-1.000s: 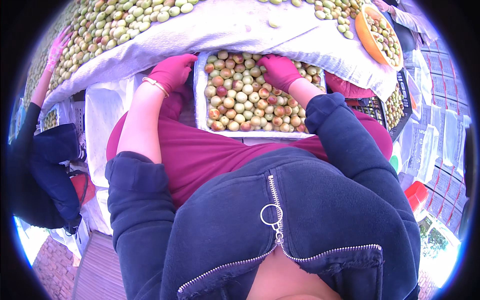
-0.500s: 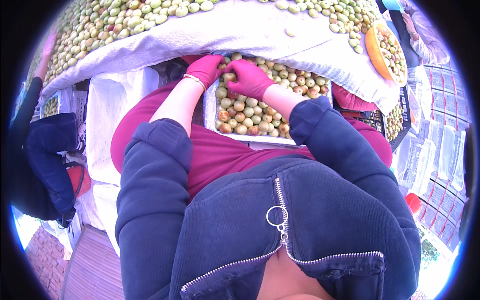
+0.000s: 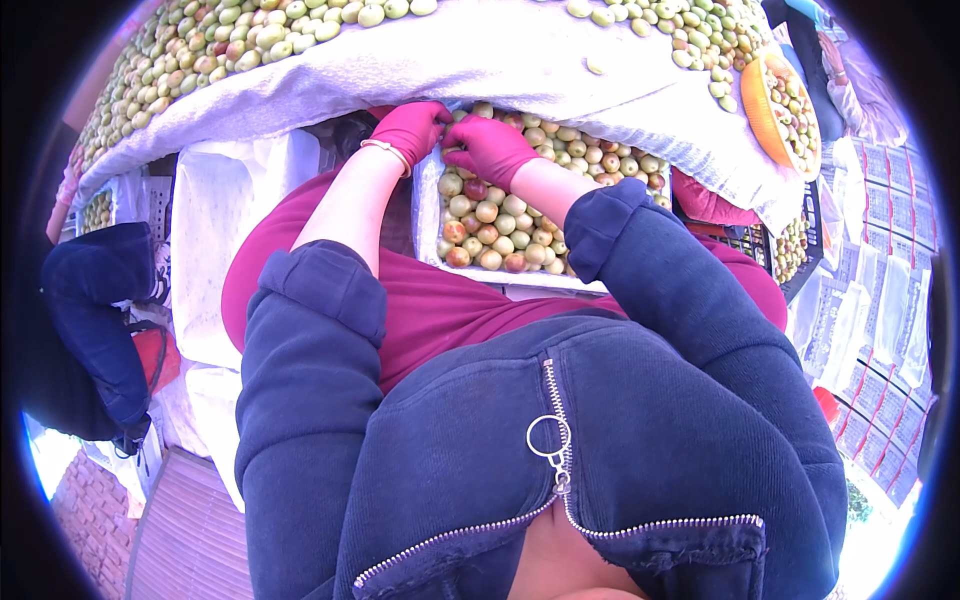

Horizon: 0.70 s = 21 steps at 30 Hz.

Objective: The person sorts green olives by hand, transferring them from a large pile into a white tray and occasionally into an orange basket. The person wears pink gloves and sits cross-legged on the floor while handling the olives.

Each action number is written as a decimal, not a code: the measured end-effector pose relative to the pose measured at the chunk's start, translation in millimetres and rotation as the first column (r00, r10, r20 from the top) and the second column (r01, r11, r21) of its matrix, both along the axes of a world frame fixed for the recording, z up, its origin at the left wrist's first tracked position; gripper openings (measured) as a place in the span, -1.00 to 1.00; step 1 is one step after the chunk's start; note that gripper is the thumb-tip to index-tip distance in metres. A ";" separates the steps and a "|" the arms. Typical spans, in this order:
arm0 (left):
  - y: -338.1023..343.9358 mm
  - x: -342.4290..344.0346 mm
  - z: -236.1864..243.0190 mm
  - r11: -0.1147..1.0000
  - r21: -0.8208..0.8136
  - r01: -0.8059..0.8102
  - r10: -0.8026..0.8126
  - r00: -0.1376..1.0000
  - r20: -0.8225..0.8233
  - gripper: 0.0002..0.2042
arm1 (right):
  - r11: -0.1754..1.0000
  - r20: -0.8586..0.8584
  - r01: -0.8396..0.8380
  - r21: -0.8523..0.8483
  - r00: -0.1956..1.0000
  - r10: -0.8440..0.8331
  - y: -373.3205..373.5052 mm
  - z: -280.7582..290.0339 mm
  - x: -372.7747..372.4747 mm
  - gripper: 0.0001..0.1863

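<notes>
My left hand (image 3: pixel 413 130), in a magenta glove, is at the far left corner of a white-rimmed box (image 3: pixel 427 212). Its fingers are bent and pinched together; whatever is between them is hidden. Close beside it, my right hand (image 3: pixel 492 152), gloved alike, is over the far left part of the box with its fingers curled inward, fingertips almost meeting the left hand's. I cannot make out what it holds. Small round fruit (image 3: pixel 507 222), pale green to reddish, fills the box. It sits between my knees, under the edge of a white cloth (image 3: pixel 480 55).
More fruit (image 3: pixel 215 55) is heaped on the raised surface beyond the cloth. An orange basket (image 3: pixel 765 115) of fruit stands at the far right. A white bin (image 3: pixel 225 250) is to my left, near another person's leg (image 3: pixel 95 300). A black crate (image 3: pixel 805 240) is at right.
My right hand has shifted slightly left, and its fingers have drawn closer together. My left hand stays at the box corner, still pinched. The view has moved a little.
</notes>
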<state>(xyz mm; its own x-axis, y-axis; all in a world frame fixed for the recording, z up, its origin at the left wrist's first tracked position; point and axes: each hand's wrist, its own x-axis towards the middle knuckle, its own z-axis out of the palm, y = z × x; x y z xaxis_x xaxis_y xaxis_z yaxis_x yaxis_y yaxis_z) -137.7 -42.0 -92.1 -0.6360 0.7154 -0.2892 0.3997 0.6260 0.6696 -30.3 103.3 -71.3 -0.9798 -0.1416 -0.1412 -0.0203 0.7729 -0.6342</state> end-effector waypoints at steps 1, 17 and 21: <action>0.1 0.4 3.2 0.999 -0.014 -0.035 0.036 0.997 0.064 -0.75 | 1.000 0.013 0.011 -0.009 1.000 -0.011 -0.5 2.1 0.1 -0.76; 2.8 17.9 14.5 0.989 -0.140 -0.039 0.057 0.990 0.127 -0.70 | 0.865 0.010 0.363 -0.345 0.923 -0.384 126.2 53.3 136.4 -0.80; 6.3 18.8 36.1 0.990 -0.110 -0.092 0.098 0.994 0.043 -0.65 | 0.927 0.029 0.311 -0.208 0.950 -0.312 119.8 51.8 148.1 -0.76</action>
<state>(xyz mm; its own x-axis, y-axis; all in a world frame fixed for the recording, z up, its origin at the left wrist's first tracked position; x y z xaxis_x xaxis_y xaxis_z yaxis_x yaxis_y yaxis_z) -118.9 -35.8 -56.0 -0.6830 0.6153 -0.3936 0.3035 0.7292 0.6133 117.8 223.1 -19.5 -0.9798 0.1454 -0.1371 0.1972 0.5919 -0.7815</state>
